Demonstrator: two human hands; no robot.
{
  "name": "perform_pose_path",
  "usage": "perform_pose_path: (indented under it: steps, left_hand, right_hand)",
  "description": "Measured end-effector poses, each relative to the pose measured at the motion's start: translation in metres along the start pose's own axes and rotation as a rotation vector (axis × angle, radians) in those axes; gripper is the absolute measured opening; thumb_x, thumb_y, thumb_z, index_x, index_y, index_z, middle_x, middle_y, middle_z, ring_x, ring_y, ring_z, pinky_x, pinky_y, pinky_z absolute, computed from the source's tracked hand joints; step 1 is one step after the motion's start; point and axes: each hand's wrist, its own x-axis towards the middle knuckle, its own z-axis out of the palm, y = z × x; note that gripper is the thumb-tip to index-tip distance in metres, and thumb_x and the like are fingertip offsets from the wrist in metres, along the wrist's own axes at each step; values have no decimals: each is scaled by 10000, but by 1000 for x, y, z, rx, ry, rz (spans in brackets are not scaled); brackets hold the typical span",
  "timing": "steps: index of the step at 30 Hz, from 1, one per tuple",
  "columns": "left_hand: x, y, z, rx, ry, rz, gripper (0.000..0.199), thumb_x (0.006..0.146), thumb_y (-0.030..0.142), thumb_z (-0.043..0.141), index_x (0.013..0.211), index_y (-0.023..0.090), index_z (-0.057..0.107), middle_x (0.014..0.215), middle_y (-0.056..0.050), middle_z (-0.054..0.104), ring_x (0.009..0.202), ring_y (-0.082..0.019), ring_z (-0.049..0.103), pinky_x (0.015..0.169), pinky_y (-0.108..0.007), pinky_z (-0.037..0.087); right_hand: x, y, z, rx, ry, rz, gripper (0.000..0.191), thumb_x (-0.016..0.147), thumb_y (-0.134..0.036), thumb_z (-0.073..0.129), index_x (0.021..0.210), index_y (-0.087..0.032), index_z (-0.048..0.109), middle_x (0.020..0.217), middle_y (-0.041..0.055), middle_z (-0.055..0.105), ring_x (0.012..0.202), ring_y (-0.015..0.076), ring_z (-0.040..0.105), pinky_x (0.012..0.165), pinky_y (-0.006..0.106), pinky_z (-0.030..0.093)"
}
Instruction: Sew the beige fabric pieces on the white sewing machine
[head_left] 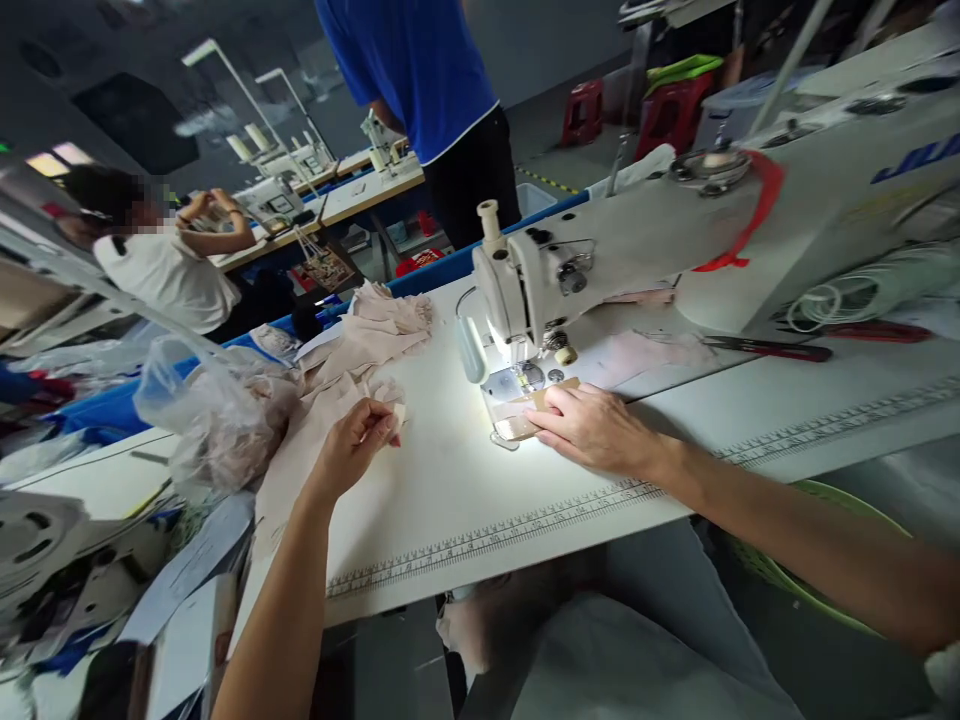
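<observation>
My left hand [361, 440] is raised over the white sewing table, fingers pinched on a small cream piece of fabric [399, 412]. A pile of beige fabric pieces [352, 350] lies just beyond and left of it. In front of the sewing machine's [517, 290] lit needle area, my right hand [592, 425] has its fingers together on a flat tan piece [556, 393], holding it at the machine bed. Part of that piece is hidden under the fingers. A pale pink fabric piece [649, 355] rests right of the needle.
A printed ruler [495, 525] runs along the table's front edge. Black-and-red snips [787, 347] lie on the right, and a clear plastic bag [225, 410] on the left. A green basket [832, 490] is below. Two people [172, 260] are beyond the table.
</observation>
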Motion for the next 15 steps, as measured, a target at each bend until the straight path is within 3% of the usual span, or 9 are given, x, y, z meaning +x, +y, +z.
perform_pose_path:
  steps: [3, 6, 11, 15]
  left_hand:
    - [21, 33, 21, 12, -240, 45, 278, 922, 480, 536, 866, 218, 608, 679, 4, 669, 555, -131, 506, 571, -262, 412]
    - [45, 64, 49, 31, -377, 117, 319, 906, 484, 547, 771, 205, 624, 653, 5, 651, 554, -120, 468, 569, -262, 379]
    - [69, 73, 99, -136, -357, 66, 357, 817, 541, 645, 715, 203, 592, 645, 9, 613, 605, -135, 517, 594, -268, 430]
    - [76, 63, 119, -331, -353, -31, 416, 737, 585, 738, 729, 181, 635, 695, -32, 663, 650, -164, 598, 622, -296, 503]
  right_hand:
    - [0, -1, -1, -32, -39, 14, 302, 1068, -326, 426, 1059, -178, 690, 921, 77, 604, 747, 186, 430, 712, 320, 271]
    - [-1, -1, 0, -48, -27, 21, 274, 1062, -324, 446, 1078, -185, 682, 906, 68, 589, 747, 188, 415, 714, 320, 262]
    - [-1, 1, 2, -31, 16, 4, 310, 1065, -320, 414, 990, -170, 674, 875, 66, 572, 756, 186, 400, 725, 325, 263]
    - [-1, 2, 4, -43, 24, -3, 328, 1063, -295, 394, 979, -176, 688, 864, 67, 575, 754, 188, 389, 727, 331, 253]
